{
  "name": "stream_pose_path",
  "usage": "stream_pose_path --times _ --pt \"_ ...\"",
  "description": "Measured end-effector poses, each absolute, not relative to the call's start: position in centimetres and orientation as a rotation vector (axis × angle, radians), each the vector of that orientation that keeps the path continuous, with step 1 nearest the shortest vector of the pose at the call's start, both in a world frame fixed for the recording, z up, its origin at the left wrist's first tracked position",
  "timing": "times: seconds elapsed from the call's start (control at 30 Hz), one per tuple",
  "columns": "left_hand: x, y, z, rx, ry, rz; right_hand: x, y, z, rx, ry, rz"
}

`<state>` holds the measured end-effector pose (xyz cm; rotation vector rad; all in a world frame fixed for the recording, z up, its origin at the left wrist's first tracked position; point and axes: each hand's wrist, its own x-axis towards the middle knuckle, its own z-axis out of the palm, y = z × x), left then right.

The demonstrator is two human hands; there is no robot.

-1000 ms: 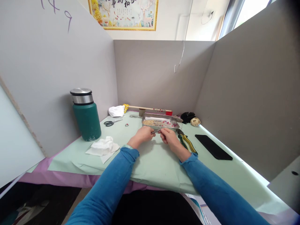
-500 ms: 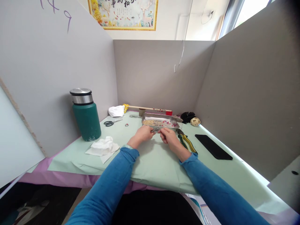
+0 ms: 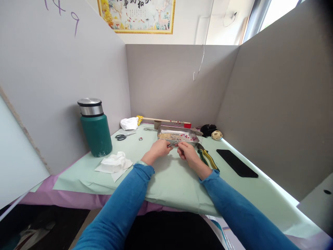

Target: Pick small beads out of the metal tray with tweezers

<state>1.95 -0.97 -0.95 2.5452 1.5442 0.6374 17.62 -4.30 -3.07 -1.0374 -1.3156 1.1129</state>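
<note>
In front of a metal tray [image 3: 179, 129] of small tan and red beads, my left hand [image 3: 159, 148] is closed on a thin silvery wire-like piece [image 3: 172, 143]. Its tip points right, towards my other hand. My right hand [image 3: 187, 152] is pinched closed at the right end of that piece; what lies between its fingertips is too small to make out. Yellow-and-green handled pliers [image 3: 208, 157] lie just right of my right hand. A small round beaded ring [image 3: 141, 139] rests on the green cloth left of the tray.
A green bottle [image 3: 96, 133] stands at the left, near a crumpled tissue [image 3: 116, 163] and scissors [image 3: 125, 136]. A black phone-like slab [image 3: 236, 163] lies at the right. Behind the tray are a beaded stick [image 3: 163, 120], a small brown cup [image 3: 157, 124] and a patterned ball [image 3: 216, 135].
My right hand has shifted very slightly right. My left hand stays nearly in place, still holding the silvery piece.
</note>
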Motion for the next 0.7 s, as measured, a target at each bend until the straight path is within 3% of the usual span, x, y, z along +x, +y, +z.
stream_pose_path --times 0.7 --pt "1.91 -0.57 -1.44 2.538 1.502 0.602 17.58 -4.26 -3.24 -1.06 -1.345 1.01"
